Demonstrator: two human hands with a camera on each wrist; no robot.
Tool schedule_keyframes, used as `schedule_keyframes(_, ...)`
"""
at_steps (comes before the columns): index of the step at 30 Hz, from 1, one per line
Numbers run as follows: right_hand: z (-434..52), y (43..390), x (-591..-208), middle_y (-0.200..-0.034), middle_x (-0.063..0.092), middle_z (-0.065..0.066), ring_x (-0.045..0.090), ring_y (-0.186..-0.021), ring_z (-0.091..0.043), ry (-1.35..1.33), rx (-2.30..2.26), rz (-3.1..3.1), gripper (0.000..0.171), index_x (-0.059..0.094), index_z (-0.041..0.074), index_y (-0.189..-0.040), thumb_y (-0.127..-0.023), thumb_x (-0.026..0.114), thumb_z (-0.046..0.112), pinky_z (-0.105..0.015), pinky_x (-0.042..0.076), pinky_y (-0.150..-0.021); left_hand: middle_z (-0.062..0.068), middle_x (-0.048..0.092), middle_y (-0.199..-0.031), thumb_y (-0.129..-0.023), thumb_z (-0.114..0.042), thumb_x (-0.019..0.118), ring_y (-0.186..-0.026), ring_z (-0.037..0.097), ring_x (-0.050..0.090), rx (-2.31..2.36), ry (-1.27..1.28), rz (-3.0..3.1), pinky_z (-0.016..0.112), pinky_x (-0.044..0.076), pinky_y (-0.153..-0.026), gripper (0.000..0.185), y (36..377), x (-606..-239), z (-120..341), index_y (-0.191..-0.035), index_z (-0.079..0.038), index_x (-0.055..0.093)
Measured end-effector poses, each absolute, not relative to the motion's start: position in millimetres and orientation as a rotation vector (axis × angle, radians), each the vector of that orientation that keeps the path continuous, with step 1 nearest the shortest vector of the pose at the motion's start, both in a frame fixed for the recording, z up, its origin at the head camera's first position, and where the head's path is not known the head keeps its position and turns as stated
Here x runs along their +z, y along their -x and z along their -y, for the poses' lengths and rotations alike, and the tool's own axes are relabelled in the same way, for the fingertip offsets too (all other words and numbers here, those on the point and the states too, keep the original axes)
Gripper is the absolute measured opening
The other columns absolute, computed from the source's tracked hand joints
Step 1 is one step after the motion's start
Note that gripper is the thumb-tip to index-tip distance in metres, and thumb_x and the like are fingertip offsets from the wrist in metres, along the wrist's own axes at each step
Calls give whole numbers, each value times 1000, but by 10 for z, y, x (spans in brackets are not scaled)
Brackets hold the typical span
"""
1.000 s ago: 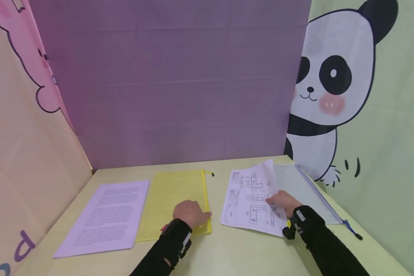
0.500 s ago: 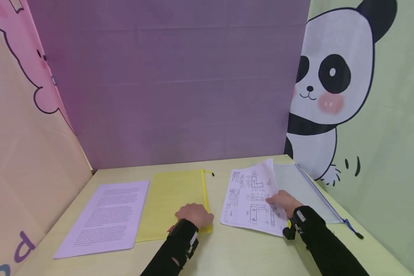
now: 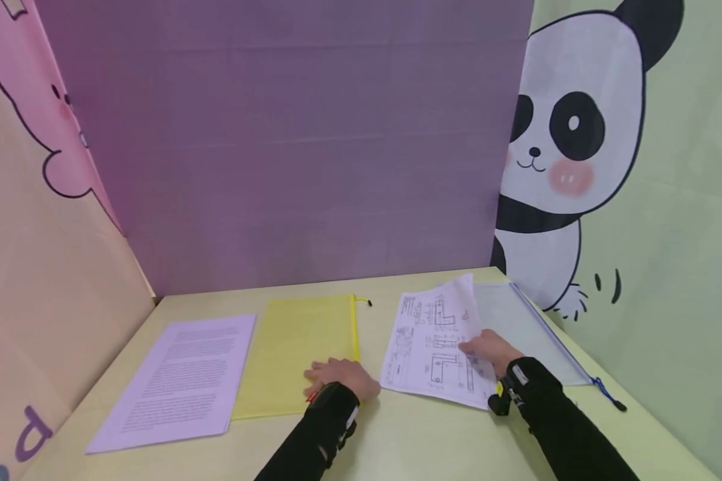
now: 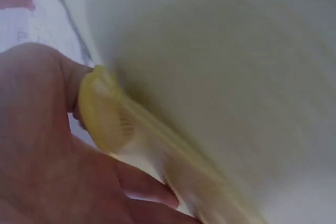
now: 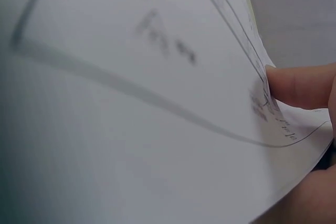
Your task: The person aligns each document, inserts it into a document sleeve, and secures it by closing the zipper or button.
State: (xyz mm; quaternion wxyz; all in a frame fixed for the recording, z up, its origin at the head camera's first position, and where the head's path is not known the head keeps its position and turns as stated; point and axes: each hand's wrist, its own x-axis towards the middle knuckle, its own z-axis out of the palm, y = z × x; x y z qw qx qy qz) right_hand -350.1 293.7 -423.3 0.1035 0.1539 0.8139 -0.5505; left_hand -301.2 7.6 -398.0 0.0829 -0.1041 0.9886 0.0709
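My left hand (image 3: 344, 379) is at the near right corner of a yellow zip pouch (image 3: 309, 327) that lies flat in the head view. In the left wrist view, the raised yellow corner (image 4: 102, 111) sits between thumb and fingers, and the fingers reach along the pouch's edge. On the right, my right hand (image 3: 492, 351) pinches the right side of white sheets printed with technical drawings (image 3: 430, 341). Its thumb (image 5: 299, 85) presses on the curled paper in the right wrist view. Partly beneath these sheets lies a clear pouch (image 3: 517, 334) with a blue zip edge.
To the left of the yellow pouch lies a text-printed sheet (image 3: 177, 381), its edge beside the pouch. The pale table (image 3: 391, 434) ends at a purple backdrop (image 3: 289, 147). A blue zip pull (image 3: 608, 394) extends from the clear pouch near the right side.
My left hand has slid slightly right and nearer along the yellow pouch's edge, and its fingers have spread. The right hand keeps holding the drawing sheets in place.
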Motion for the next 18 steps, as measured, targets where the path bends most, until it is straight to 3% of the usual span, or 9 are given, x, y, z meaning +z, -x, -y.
schedule_keyframes(2, -2926, 3491, -4221, -108, 67, -21, 70, -84, -29, -452, -1623, -2402, 45, 43, -9, -139, -103, 57, 15, -39, 59, -69, 32, 51, -142, -83, -45, 70, -129, 60, 44, 223, 282, -2976, 72, 47, -92, 71, 3009, -3988, -43, -133, 4, 62)
schedule_keyframes(5, -2910, 3480, -4196, -108, 67, -21, 70, -85, -29, -443, -1618, -2403, 45, 43, -9, -140, -104, 55, 15, -39, 58, -69, 24, 65, -112, -83, -41, 70, -108, 46, 58, 223, 187, -3042, 59, 51, -89, 48, 3009, -4010, 60, -103, 2, 71)
schedule_keyframes(8, -2905, 3486, -4200, -109, 67, -20, 70, -85, -29, -445, -1615, -2401, 44, 43, -9, -140, -104, 55, 15, -38, 58, -70, 15, 64, -87, -85, -39, 66, -86, 37, 60, 135, 59, -3112, 56, 50, -81, 36, 2994, -4046, 176, -78, -4, 67)
schedule_keyframes(10, -2909, 3495, -4218, -109, 67, -20, 70, -86, -28, -435, -1613, -2400, 45, 44, -8, -141, -104, 56, 14, -38, 58, -70, 19, 65, -92, -87, -39, 63, -91, 41, 61, 98, 6, -3142, 62, 51, -83, 39, 2965, -4068, 228, -81, -1, 69)
schedule_keyframes(14, -2925, 3508, -4255, -111, 68, -20, 71, -86, -28, -405, -1620, -2396, 45, 45, -7, -142, -103, 57, 14, -39, 59, -71, 30, 59, -118, -90, -41, 60, -110, 51, 54, 188, 20, -3152, 76, 47, -83, 49, 2929, -4084, 271, -106, 3, 73)
schedule_keyframes(18, -2928, 3487, -4244, -111, 69, -19, 71, -85, -27, -383, -1612, -2415, 44, 46, -6, -141, -104, 56, 14, -39, 59, -71, 30, 56, -113, -86, -46, 66, -107, 48, 50, 362, 137, -3128, 70, 51, -78, 56, 2915, -4083, 292, -114, 3, 68)
